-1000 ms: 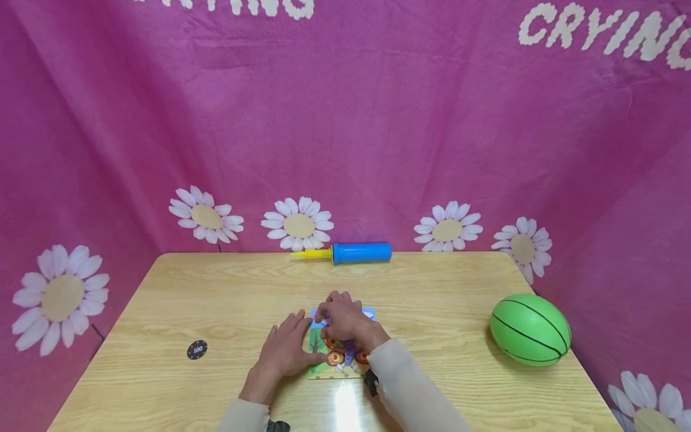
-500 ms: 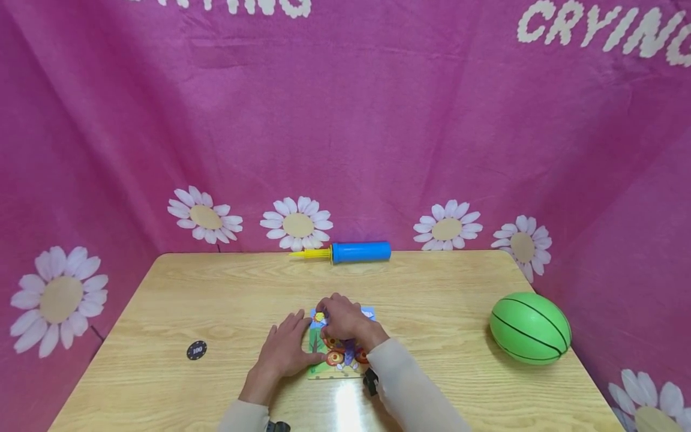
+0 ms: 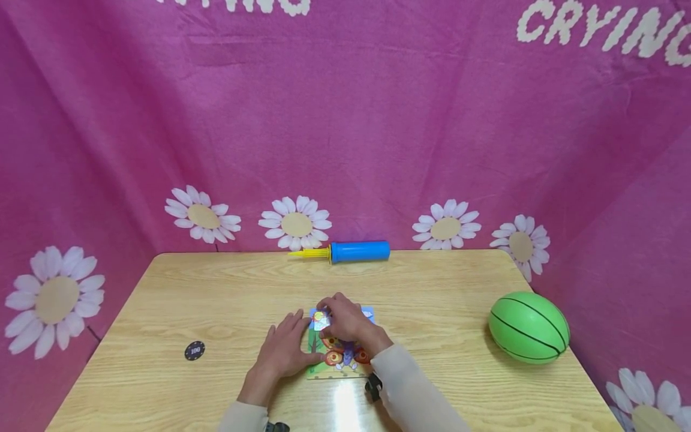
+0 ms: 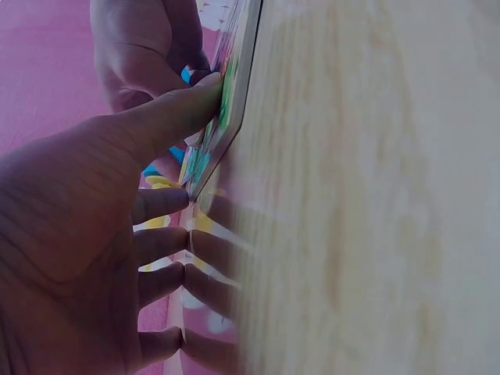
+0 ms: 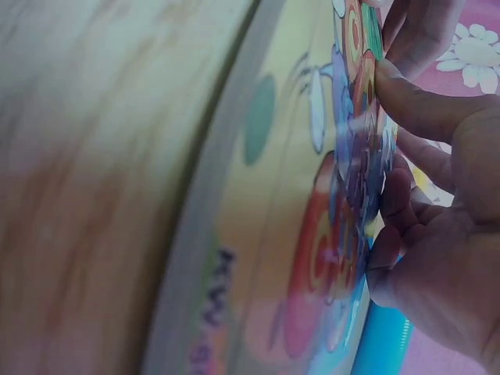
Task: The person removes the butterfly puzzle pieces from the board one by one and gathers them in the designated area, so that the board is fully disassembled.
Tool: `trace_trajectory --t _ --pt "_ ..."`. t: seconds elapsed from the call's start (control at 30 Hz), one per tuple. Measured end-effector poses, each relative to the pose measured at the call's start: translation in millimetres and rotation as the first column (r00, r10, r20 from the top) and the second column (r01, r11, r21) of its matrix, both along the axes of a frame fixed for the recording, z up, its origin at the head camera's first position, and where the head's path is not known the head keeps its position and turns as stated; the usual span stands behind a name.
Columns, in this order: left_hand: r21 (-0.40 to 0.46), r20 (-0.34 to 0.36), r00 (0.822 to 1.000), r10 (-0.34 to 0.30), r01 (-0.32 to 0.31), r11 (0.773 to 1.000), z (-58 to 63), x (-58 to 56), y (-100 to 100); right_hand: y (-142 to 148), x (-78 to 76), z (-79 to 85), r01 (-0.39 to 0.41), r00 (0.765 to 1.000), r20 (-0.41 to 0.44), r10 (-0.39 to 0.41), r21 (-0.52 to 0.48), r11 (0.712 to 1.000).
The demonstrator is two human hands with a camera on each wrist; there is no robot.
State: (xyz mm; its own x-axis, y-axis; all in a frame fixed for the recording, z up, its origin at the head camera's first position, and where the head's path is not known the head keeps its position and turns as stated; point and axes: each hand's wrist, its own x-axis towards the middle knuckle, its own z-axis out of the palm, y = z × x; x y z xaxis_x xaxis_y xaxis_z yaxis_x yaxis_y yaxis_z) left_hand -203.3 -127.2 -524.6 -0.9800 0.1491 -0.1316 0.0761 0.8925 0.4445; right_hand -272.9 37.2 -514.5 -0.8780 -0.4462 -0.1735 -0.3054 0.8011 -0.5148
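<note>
A square jigsaw puzzle board (image 3: pixel 314 373) with a red and purple butterfly picture lies flat on the table. My left hand (image 3: pixel 286 349) rests at its left side, fingers spread on the tabletop; in the left wrist view its thumb (image 4: pixel 183 109) presses on the board's edge. Over the upper part of the picture, my right hand (image 3: pixel 348 321) bends its fingers down and pinches a puzzle piece (image 3: pixel 321 320) with a yellow sun on it, at the board's upper left corner. In the right wrist view the right fingertips (image 5: pixel 383 277) touch the picture surface. The right hand hides the board's upper middle.
On the wooden table (image 3: pixel 243 288), a blue and yellow hand pump (image 3: pixel 358 252) lies along the back edge. A green ball (image 3: pixel 529 327) with black lines sits at the right, and a black chip (image 3: pixel 195 350) marked 100 lies at the left. A pink curtain (image 3: pixel 367 120) hangs behind.
The right fingers have shifted slightly right, so the sun piece, covered at first, now shows and looks paler, as if tilted. The left hand has stayed in place.
</note>
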Motion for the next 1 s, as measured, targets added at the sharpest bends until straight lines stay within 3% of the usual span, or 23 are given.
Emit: trace_trajectory --t 0.27,0.57,0.7,0.83,1.0 --pt "-0.006 -0.004 1.0 -0.008 0.008 1.0 -0.6 -0.2 1.9 5.1 1.7 -0.9 0.02 1.0 -0.011 -0.02 -0.037 0.999" --pt "0.004 -0.008 1.0 -0.008 0.008 1.0 -0.4 -0.5 1.9 11.7 4.4 -1.4 -0.099 0.985 -0.143 0.094 -0.024 0.995" --pt "0.011 -0.001 1.0 -0.007 0.007 1.0 0.4 0.6 1.8 12.4 5.1 -2.9 -0.063 0.99 -0.135 0.048 -0.113 0.992" --pt "0.005 -0.001 1.0 -0.008 0.008 1.0 0.5 1.3 0.2 13.6 6.3 -4.5 -0.005 0.996 -0.085 -0.016 -0.239 0.971" --pt "0.001 -0.011 1.0 -0.007 0.007 1.0 0.6 2.0 -0.7 20.9 7.7 -5.8 0.061 0.995 -0.059 -0.084 -0.314 0.947"
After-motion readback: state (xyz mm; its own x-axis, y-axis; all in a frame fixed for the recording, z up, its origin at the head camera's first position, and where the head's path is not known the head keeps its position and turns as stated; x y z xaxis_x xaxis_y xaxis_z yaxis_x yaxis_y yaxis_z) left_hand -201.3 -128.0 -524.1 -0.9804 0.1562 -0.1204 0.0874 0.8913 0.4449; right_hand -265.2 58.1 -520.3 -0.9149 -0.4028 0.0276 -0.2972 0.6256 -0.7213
